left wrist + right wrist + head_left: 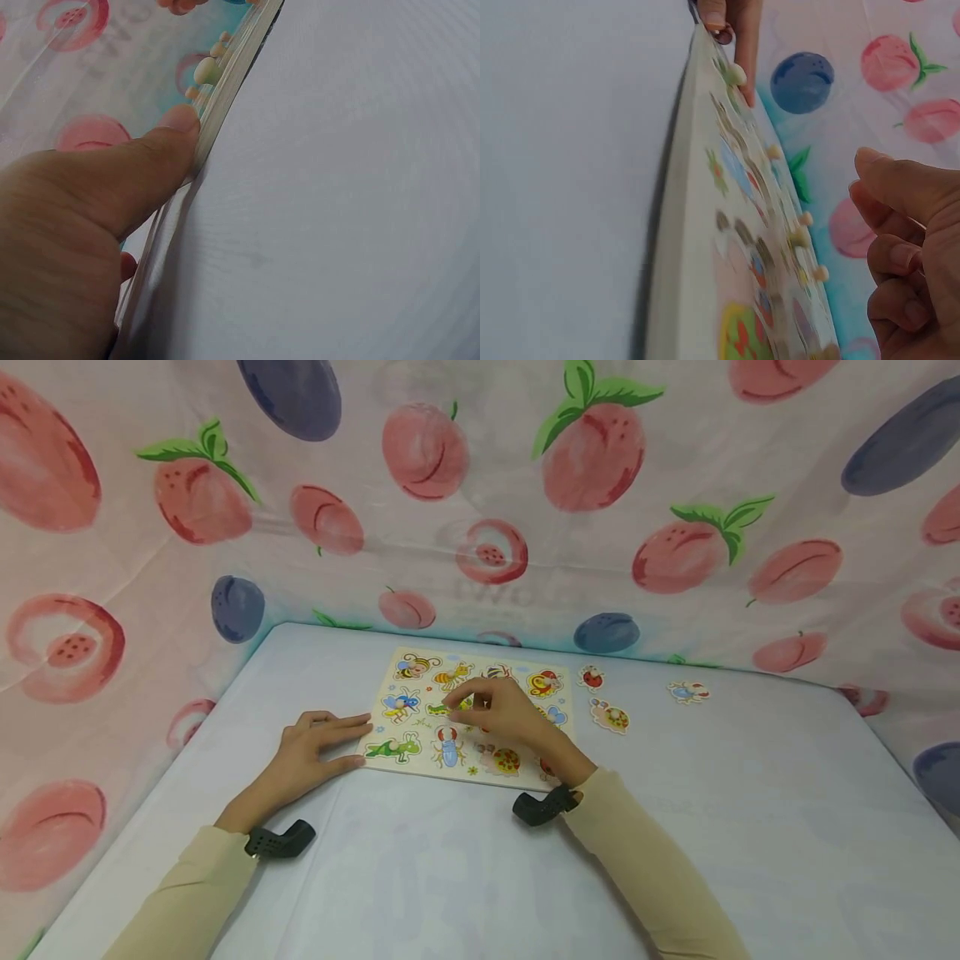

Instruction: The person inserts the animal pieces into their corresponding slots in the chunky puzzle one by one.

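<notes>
A wooden peg puzzle board point(431, 762) with colourful insect pictures lies flat on the table. My left hand point(311, 756) rests at its left edge with fingers extended. In the left wrist view the thumb point(161, 146) touches the board's near corner. Over the middle of the board hovers my right hand point(502, 714), its fingers loosely bent; the right wrist view shows thumb and index tips close together, with no piece seen between them. Below that hand is a green caterpillar piece point(437, 709). Small knobs point(799, 237) stick up from several pieces.
Right of the board lie a ladybird piece point(591, 677), a snail piece point(611, 717) and, farther off, a blue beetle piece point(688, 692). A white cloth covers the table point(420, 868). Fruit-patterned fabric point(540, 560) hangs behind it.
</notes>
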Motion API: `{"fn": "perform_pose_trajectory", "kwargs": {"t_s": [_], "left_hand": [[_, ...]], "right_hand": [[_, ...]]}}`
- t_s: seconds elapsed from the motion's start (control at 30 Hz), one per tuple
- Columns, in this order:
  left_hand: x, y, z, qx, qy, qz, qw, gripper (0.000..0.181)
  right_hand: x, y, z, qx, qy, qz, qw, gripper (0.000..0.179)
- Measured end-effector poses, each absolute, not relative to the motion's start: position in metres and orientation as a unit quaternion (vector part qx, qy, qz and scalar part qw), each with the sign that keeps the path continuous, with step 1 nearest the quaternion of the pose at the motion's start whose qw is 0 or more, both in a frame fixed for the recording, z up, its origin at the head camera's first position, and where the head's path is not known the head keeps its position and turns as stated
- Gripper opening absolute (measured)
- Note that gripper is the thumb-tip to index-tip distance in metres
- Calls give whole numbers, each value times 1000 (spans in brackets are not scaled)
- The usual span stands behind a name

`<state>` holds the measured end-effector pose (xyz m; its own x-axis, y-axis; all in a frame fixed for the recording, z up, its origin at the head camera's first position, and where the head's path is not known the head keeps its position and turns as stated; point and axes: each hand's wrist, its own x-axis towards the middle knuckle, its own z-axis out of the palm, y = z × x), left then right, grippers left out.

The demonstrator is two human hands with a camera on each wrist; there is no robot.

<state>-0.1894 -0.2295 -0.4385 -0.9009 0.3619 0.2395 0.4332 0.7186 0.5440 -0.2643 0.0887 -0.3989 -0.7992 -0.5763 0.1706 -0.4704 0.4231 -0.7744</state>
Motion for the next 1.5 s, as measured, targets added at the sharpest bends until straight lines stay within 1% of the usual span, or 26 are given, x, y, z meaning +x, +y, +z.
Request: {"fn": "perform_pose_trajectory", "kwargs": {"t_s": [0.13,0.4,0.63,0.93,1.23,1.5], "left_hand": [[-189,-230,-439,-216,-924,-310,60,53],[-189,-230,-440,-217,-924,-310,61,53],[-190,-230,-440,-220,-924,-307,65,53],[-190,-231,-440,-219,-923,-310,63,53],[-190,-231,-440,-214,-924,-310,59,53],[-191,-231,-442,-216,-925,-308,60,53]], "right_hand": [[-268,105,-399,-293,841,-451,54,22],[-273,144,-399,-264,847,-462,8,26],[-274,174,-399,-226,860,-456,-30,24],[-273,214,-397,-201,875,-434,-81,25],[-272,249,-396,-163,876,-441,-106,25],[-272,275,-397,-137,894,-401,-143,25]]}}
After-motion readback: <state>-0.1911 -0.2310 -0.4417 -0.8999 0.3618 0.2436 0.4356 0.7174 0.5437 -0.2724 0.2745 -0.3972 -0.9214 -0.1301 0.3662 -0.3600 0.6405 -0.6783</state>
